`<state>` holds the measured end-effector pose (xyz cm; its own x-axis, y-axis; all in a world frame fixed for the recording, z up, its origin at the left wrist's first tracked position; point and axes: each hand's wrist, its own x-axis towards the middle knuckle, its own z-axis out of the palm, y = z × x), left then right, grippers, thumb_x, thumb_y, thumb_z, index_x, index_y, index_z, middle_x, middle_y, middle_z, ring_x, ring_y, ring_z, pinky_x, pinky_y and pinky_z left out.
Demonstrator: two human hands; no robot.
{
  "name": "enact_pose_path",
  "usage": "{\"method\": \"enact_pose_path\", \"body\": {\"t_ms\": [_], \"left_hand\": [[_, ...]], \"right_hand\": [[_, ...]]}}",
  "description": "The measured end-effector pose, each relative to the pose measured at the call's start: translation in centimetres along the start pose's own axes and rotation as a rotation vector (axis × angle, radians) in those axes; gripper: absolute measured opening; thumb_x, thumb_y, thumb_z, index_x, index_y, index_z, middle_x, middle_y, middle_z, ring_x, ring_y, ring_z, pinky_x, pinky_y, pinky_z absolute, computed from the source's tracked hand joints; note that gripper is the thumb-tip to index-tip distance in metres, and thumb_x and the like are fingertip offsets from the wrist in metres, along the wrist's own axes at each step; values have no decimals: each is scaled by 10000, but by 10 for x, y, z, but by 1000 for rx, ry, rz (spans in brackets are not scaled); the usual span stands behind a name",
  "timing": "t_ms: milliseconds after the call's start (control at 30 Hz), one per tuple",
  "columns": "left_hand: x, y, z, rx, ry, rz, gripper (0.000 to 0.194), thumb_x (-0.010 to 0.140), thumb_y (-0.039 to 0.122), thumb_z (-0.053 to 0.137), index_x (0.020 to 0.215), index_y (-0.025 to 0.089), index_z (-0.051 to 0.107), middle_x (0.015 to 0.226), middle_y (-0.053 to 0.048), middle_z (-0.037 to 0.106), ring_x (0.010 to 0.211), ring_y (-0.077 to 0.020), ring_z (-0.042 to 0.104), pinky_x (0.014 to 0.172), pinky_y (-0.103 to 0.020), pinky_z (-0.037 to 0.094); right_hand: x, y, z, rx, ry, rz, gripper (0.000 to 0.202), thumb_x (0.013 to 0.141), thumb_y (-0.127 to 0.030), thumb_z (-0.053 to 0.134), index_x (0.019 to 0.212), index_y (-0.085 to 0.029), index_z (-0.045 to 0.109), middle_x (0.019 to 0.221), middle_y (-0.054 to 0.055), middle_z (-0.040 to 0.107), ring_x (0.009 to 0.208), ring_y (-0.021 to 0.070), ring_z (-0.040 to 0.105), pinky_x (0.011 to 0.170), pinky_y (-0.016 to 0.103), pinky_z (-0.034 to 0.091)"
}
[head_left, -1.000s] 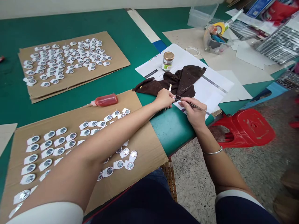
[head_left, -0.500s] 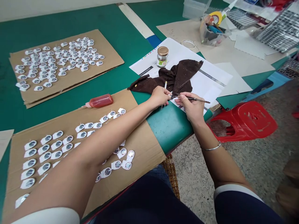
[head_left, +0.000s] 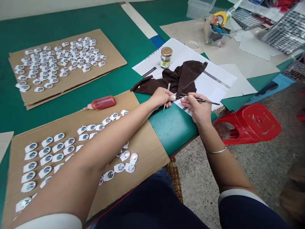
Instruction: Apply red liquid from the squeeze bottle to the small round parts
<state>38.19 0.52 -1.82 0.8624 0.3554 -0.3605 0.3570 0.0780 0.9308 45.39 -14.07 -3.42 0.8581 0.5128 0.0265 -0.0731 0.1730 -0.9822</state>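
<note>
My left hand (head_left: 161,96) is closed, pinching a small white tag with a round silvery face (head_left: 173,97). A thin pale stick with a yellowish end (head_left: 169,86) also passes through its fingers. My right hand (head_left: 199,107) grips slim dark tweezers (head_left: 209,101), their tips pointing left just beside the tag. Whether the tips touch the tag, I cannot tell. Behind both hands lies a crumpled dark brown cloth (head_left: 188,74) on a printed white sheet (head_left: 152,62). A glass jar with a gold lid (head_left: 166,57) stands upright on that sheet.
Under my left arm, a cardboard sheet (head_left: 150,149) bears rows of similar tags. More tags cover another cardboard stack (head_left: 111,60) at the back left. A red squeeze bottle (head_left: 103,102) lies between them. A red stool (head_left: 257,122) stands right of the table. A bag of pens (head_left: 218,30) sits behind.
My right hand has shifted slightly right, drawing the tweezer tips back from the tag. The tag's silvery face now shows more clearly; my left hand stays nearly in place.
</note>
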Motion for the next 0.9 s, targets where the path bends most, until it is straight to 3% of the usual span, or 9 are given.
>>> {"method": "enact_pose_path", "body": {"t_ms": [233, 567, 900], "left_hand": [[0, -2, -1, -63, -19, -3, 103, 761, 59, 560, 833, 48, 634, 402, 3, 531, 341, -69, 471, 377, -162, 352], [4, 7, -9, -138, -78, -126, 108, 757, 6, 554, 713, 78, 622, 470, -3, 550, 402, -71, 514, 418, -177, 383], [-3, 8, -6, -117, -55, -130, 47, 773, 64, 594, 782, 78, 638, 442, 5, 542, 414, -61, 519, 463, -163, 419]], "right_hand": [[0, 5, -1, -42, -1, -81, 233, 701, -320, 651, 875, -168, 621, 757, 9, 668, 667, 119, 662, 690, 287, 572], [6, 4, -4, -26, 153, -122, 299, 713, -384, 623, 932, -187, 573, 841, 1, 653, 687, 97, 656, 684, 267, 564], [5, 5, -5, -42, 137, -156, 303, 712, -368, 627, 952, -190, 577, 905, 14, 652, 695, 97, 656, 672, 259, 558]]}}
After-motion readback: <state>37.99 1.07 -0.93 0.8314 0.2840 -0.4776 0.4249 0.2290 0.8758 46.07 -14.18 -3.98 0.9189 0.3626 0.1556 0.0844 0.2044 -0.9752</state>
